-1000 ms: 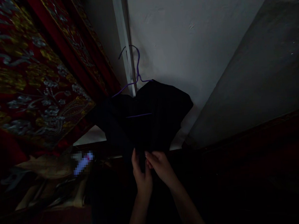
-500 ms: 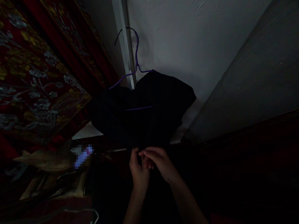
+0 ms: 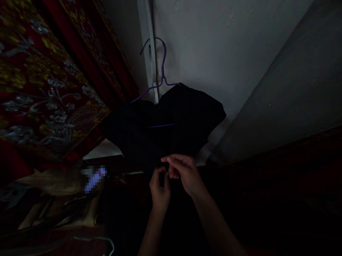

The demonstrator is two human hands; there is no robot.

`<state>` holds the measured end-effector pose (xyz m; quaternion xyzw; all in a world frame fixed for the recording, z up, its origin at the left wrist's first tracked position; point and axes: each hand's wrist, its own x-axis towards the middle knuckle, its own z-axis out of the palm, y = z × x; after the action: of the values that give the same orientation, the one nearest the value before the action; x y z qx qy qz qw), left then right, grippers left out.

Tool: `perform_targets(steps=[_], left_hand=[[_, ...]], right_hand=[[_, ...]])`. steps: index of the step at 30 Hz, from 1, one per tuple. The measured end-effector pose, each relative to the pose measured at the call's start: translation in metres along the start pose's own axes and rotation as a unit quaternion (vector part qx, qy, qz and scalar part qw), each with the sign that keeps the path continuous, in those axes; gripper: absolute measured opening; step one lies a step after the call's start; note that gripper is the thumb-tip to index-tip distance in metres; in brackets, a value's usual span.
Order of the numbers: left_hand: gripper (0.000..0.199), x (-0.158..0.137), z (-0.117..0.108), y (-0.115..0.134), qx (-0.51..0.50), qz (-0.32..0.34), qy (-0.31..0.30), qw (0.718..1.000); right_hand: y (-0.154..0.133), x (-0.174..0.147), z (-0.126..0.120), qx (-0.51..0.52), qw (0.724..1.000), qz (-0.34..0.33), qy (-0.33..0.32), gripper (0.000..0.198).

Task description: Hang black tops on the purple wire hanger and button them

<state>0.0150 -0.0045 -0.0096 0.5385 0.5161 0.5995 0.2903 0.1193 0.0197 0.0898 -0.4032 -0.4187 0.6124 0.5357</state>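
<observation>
A dark garment (image 3: 193, 111), seemingly a top with an open neckline, hangs on a purple wire hanger (image 3: 163, 63) against the wall. At its lower front, my left hand (image 3: 159, 189) is curled, with thumb and forefinger closing on the dark cloth. Just right of it and slightly higher, my right hand (image 3: 187, 175) pinches at the garment's front, thumb against forefinger. Low light hides the cloth's edges and any fastening between the fingertips. The hanger's bar shows as a thin purple line inside the neckline.
Red cloth with gold and silver embroidery (image 3: 54, 88) hangs at the left. A pale vertical strip (image 3: 151, 22) runs down the wall (image 3: 226, 45) behind the hook. Lower left are a blurred-out bluish item (image 3: 95, 180), woven-looking tan objects (image 3: 53, 182) and a pale cord (image 3: 90, 238).
My right hand has moved up and slightly right, away from my left fingertips. The left hand stays nearly in place. The view has shifted a little, so the hanger appears farther right.
</observation>
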Motion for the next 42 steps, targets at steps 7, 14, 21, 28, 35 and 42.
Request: perform_targets(steps=[7,14,21,28,35,42], left_hand=[[0.019,-0.003,0.004,-0.015,0.028,0.007,0.004,1.000],[0.019,0.009,0.005,-0.014,0.030,0.022,0.001,0.999],[0.013,0.034,0.004,0.007,0.016,0.051,-0.037,0.998],[0.035,0.116,-0.018,0.123,0.042,0.287,0.013,0.957],[0.010,0.150,-0.024,0.172,0.178,0.409,0.020,0.895],[0.007,0.148,-0.021,0.165,0.176,0.451,0.080,0.871]], right_hand=[[-0.055,0.038,0.024,0.006,0.997,-0.081,0.010,0.027],[-0.103,0.068,0.040,0.026,0.990,-0.138,0.003,0.021],[-0.101,0.060,0.036,0.004,0.987,-0.160,-0.022,0.023],[-0.102,0.047,0.029,-0.003,0.980,-0.195,-0.043,0.022],[-0.115,0.044,0.031,-0.023,0.970,-0.235,-0.062,0.024],[-0.095,0.058,0.032,-0.088,0.969,-0.232,-0.015,0.024]])
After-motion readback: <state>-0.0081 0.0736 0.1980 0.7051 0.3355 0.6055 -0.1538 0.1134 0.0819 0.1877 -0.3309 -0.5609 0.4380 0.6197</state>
